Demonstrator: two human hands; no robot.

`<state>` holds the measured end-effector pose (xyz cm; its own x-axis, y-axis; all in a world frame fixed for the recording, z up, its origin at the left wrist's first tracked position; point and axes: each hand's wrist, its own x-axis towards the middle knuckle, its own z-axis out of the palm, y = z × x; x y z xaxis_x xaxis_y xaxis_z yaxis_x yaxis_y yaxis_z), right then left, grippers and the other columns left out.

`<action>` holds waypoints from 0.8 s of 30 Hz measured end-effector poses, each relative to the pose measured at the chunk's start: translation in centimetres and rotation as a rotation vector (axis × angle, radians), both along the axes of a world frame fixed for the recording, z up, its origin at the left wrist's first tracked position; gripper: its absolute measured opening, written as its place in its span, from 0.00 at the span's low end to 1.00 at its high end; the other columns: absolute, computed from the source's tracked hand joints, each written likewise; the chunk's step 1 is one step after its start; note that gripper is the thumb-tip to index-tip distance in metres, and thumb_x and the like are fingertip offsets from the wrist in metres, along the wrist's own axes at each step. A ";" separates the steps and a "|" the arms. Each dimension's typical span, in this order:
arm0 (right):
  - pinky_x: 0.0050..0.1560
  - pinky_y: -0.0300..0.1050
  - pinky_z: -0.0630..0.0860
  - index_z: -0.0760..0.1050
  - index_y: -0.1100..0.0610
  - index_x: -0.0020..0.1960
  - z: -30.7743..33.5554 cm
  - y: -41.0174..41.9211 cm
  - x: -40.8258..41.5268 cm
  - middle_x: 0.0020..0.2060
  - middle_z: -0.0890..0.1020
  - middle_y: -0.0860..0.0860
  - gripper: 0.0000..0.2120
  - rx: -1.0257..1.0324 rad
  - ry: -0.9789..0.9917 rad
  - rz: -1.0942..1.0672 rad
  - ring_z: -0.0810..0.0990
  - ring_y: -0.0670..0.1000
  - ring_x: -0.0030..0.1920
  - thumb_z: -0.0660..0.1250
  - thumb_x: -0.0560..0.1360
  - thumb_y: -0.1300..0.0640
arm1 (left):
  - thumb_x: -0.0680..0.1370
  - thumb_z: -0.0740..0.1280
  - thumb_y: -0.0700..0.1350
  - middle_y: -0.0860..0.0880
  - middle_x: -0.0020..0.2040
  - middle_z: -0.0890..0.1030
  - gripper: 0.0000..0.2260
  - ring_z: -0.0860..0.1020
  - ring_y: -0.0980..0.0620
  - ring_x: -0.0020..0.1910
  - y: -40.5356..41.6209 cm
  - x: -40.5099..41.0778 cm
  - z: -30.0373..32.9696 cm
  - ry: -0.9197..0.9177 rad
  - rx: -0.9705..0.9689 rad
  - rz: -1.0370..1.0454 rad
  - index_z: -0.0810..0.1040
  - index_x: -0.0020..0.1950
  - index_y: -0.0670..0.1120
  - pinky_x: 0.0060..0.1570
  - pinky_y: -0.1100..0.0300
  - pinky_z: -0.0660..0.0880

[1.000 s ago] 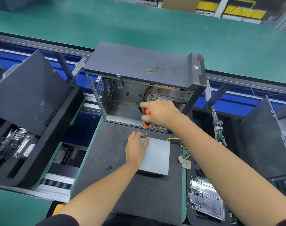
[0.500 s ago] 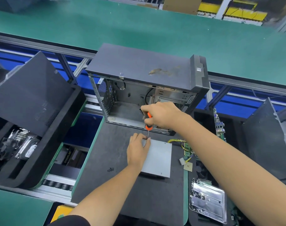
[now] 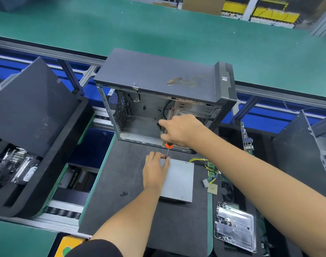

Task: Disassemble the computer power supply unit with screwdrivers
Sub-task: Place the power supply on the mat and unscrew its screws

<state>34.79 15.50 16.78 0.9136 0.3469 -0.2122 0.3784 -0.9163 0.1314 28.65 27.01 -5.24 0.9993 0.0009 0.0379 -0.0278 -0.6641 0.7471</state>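
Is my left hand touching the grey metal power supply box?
Touching. The head view shows the left hand lying on the grey metal power supply box, with no gap visible.

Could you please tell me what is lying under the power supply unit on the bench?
The power supply unit rests on a dark mat; the left hand lies on it. What lies directly beneath stays hidden.

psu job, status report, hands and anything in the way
Right hand grips screwdriver, tip at power supply unit far-left corner. Left hand steadies that corner. Loose screws lie clear.

Electronics teardown workshop: conveyor line (image 3: 158, 30), parts trays (image 3: 37, 191).
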 end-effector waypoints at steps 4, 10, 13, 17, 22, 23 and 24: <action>0.31 0.46 0.60 0.66 0.52 0.49 0.3 0.1 0.1 0.35 0.73 0.52 0.05 0.063 0.118 0.082 0.75 0.59 0.40 0.58 0.80 0.52 | 0.79 0.70 0.57 0.59 0.48 0.73 0.09 0.69 0.58 0.50 -0.1 0.1 0.0 0.008 0.020 -0.004 0.75 0.47 0.53 0.37 0.64 0.68; 0.33 0.43 0.62 0.75 0.49 0.43 0.3 0.9 0.1 0.44 0.68 0.46 0.07 0.259 0.258 0.127 0.74 0.52 0.47 0.65 0.72 0.61 | 0.81 0.67 0.57 0.58 0.49 0.73 0.10 0.70 0.56 0.51 0.0 0.1 -0.2 0.014 0.003 -0.008 0.76 0.47 0.51 0.41 0.57 0.73; 0.33 0.43 0.63 0.76 0.49 0.44 -0.1 0.9 0.1 0.48 0.69 0.48 0.09 0.240 0.222 0.137 0.72 0.53 0.51 0.64 0.72 0.62 | 0.81 0.67 0.56 0.58 0.49 0.73 0.10 0.70 0.57 0.51 0.0 0.1 -0.1 0.013 -0.015 -0.013 0.76 0.47 0.51 0.40 0.57 0.73; 0.31 0.45 0.63 0.70 0.49 0.60 0.2 0.5 0.3 0.51 0.72 0.51 0.16 0.087 0.133 0.104 0.76 0.56 0.43 0.67 0.74 0.50 | 0.81 0.67 0.55 0.58 0.49 0.73 0.09 0.71 0.57 0.51 0.0 -0.1 0.0 0.016 -0.022 -0.016 0.76 0.47 0.52 0.40 0.57 0.73; 0.31 0.46 0.59 0.71 0.54 0.57 0.1 0.3 0.3 0.41 0.79 0.55 0.13 -0.082 -0.047 0.035 0.72 0.59 0.37 0.53 0.82 0.48 | 0.81 0.68 0.54 0.57 0.49 0.74 0.08 0.70 0.57 0.51 -0.1 -0.1 0.2 0.011 -0.011 -0.012 0.77 0.47 0.51 0.39 0.58 0.72; 0.32 0.46 0.60 0.69 0.53 0.55 0.0 0.1 0.4 0.37 0.76 0.53 0.10 -0.060 -0.014 0.050 0.72 0.59 0.37 0.53 0.82 0.49 | 0.81 0.68 0.54 0.58 0.49 0.74 0.08 0.70 0.57 0.51 -0.1 -0.1 0.2 0.017 -0.013 -0.015 0.77 0.47 0.51 0.39 0.58 0.71; 0.32 0.46 0.60 0.67 0.52 0.52 0.1 -0.2 0.5 0.36 0.74 0.52 0.07 -0.033 0.030 0.074 0.73 0.59 0.37 0.55 0.81 0.50 | 0.81 0.68 0.54 0.58 0.49 0.74 0.08 0.70 0.57 0.51 -0.1 0.0 0.1 0.023 -0.015 -0.016 0.77 0.47 0.51 0.39 0.57 0.71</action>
